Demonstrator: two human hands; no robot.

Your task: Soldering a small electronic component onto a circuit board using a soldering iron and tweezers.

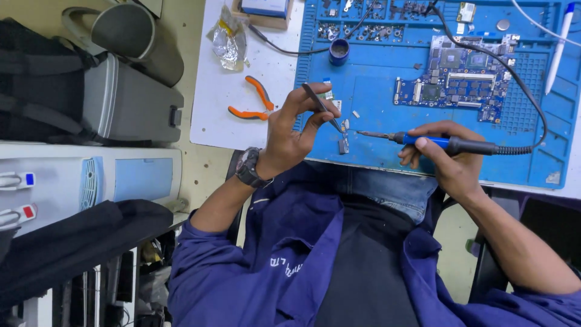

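My left hand pinches dark tweezers whose tips hold a small metal part just above the blue work mat. My right hand grips a blue-handled soldering iron. The iron's tip points left, close to the tweezer tips. Another small silver component lies on the mat just below the tweezers. A blue circuit board rests farther back on the mat. A watch sits on my left wrist.
Orange-handled pliers and a crumpled foil packet lie on the white table to the left. A small round blue pot stands on the mat. A white pen lies at right. A grey case stands off the table's left.
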